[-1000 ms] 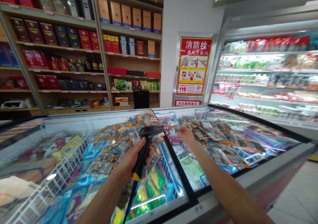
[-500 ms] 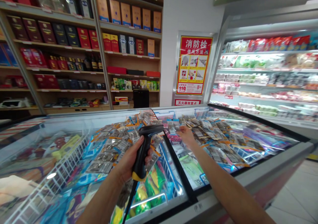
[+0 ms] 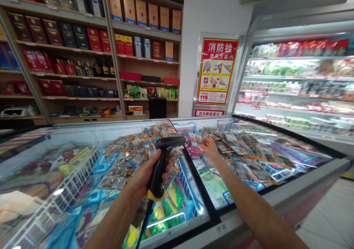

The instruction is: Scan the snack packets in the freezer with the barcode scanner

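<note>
My left hand (image 3: 149, 171) is wrapped round the handle of a black and yellow barcode scanner (image 3: 158, 168), its head pointing up and to the right. A cable runs down from the handle's lower end. Close by the left fingers is a clear packet with an orange edge (image 3: 173, 172); whether they touch it I cannot tell. My right hand (image 3: 209, 148) pinches a small packet with a blue top edge (image 3: 195, 137) in front of the scanner. Piles of similar small packets (image 3: 124, 160) lie to the left, and more packets (image 3: 243, 146) lie to the right of that hand.
The packets lie on a glass-topped chest freezer (image 3: 221, 225) with white wire baskets (image 3: 63, 190) and bagged goods inside. Behind it stand shelves of boxes (image 3: 146, 30), a red fire-hydrant notice (image 3: 217, 72) and a lit refrigerated display (image 3: 298, 77). Tiled floor shows at right.
The packet in my right hand has tilted and shows less of its face. The scanner has shifted slightly up and to the right, and the view has moved a little.
</note>
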A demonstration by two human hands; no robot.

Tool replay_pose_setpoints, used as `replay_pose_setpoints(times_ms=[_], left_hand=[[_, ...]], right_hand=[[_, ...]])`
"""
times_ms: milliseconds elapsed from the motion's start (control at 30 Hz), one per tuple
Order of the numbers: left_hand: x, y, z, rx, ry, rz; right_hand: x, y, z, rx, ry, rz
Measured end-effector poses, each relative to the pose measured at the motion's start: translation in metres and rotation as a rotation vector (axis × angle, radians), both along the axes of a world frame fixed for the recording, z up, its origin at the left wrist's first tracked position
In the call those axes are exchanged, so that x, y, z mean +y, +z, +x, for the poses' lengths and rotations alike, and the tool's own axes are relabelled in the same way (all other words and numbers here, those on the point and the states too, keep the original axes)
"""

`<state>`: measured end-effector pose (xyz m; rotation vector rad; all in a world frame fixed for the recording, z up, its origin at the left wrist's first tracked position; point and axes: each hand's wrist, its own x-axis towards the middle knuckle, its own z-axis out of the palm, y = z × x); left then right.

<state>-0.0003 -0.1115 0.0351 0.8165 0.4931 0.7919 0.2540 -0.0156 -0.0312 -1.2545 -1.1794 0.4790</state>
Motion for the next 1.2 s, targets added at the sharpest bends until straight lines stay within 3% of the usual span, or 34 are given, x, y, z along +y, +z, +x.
replay_pose_setpoints(times_ms=[333,633,867,1067,1133,1200], left_hand=[[0.003,0.000,0.000,0.017,0.039,-0.003],[0.007,-0.003,0.002,0.141,0.185,-0.004],[0.008,-0.003,0.000,0.153,0.186,0.010],[0.008,0.001,-0.002,0.152,0.200,0.009],[0.007,0.002,-0.002,0.155,0.206,0.022],[0.007,0.003,-0.003,0.163,0.217,0.023]], right_hand=[[0.004,0.007,0.007,0.056,-0.064,0.036],[-0.004,0.044,0.070,-0.055,-0.544,0.107],[-0.019,0.051,0.099,-0.378,-0.742,-0.080],[-0.022,0.042,0.103,-0.445,-0.812,-0.324],[-0.023,0.042,0.101,-0.460,-0.834,-0.332],[-0.023,0.044,0.093,-0.519,-0.841,-0.247]])
